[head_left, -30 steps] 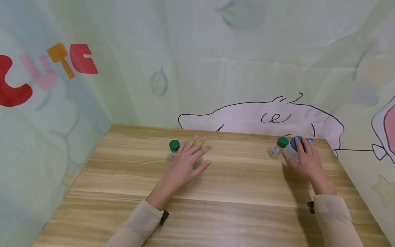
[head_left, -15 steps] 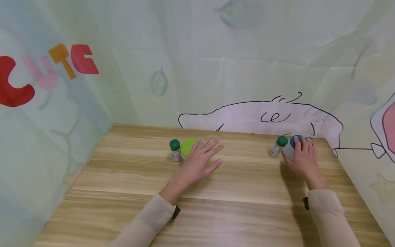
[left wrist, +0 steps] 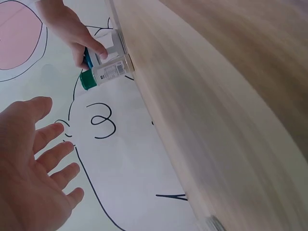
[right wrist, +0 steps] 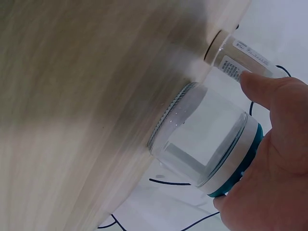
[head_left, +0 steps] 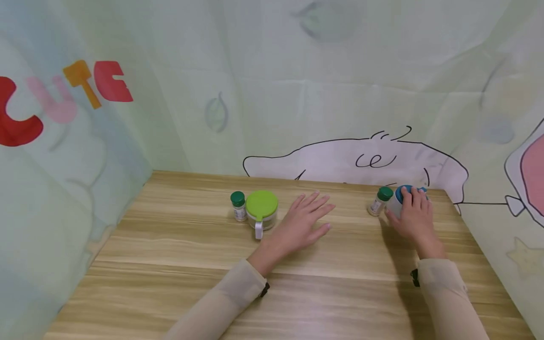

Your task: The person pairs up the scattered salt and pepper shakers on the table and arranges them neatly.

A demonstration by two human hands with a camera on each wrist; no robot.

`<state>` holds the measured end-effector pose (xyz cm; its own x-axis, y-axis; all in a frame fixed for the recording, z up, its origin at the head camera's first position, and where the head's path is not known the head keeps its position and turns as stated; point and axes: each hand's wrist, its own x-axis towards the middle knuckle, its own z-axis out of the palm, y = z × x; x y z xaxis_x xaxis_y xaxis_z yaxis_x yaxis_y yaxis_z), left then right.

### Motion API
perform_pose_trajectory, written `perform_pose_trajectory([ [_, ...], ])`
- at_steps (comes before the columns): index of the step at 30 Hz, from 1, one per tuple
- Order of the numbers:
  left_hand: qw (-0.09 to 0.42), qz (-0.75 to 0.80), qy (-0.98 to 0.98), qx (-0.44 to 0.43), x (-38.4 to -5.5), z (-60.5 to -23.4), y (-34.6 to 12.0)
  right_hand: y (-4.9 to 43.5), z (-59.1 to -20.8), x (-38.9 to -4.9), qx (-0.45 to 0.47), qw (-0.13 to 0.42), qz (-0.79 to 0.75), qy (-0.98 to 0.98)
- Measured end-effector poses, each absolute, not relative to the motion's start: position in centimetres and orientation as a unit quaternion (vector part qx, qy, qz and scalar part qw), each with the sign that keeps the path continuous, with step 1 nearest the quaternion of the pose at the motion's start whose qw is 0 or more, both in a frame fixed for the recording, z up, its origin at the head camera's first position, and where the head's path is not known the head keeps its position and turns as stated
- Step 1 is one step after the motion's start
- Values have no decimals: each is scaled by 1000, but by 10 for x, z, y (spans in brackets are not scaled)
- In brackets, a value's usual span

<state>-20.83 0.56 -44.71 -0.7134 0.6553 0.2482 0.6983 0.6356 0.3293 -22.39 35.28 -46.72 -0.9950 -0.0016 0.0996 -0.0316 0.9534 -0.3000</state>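
My right hand (head_left: pixel 416 221) grips a clear glass seasoning jar (right wrist: pixel 207 130) from above, its fingers over the blue lid and white collar. The thumb reaches toward a small spice bottle (head_left: pixel 379 202) with a green cap, standing just left of this jar. My left hand (head_left: pixel 301 227) is over the middle of the table, fingers spread and straight, holding nothing. To its left stands another clear seasoning jar (head_left: pixel 261 205) with a lime-green lid and a pale handle facing me. Beside that jar is a second green-capped spice bottle (head_left: pixel 238 206).
The wood-grain table (head_left: pixel 204 264) ends at the back against a printed cloth backdrop (head_left: pixel 182 118). More cloth hangs along the left and right sides. Both jars and both bottles stand toward the table's back edge.
My left hand has moved right, away from the lime-lidded jar, which now shows fully along with its handle. My right hand stays on the blue-lidded jar.
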Motion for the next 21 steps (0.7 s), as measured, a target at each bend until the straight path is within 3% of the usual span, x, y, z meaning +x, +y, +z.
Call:
perform_pose_trajectory([
  [21,60,-174,-901,-393,-222,-447,75,348,-462,-226,-3,35,126,-991],
])
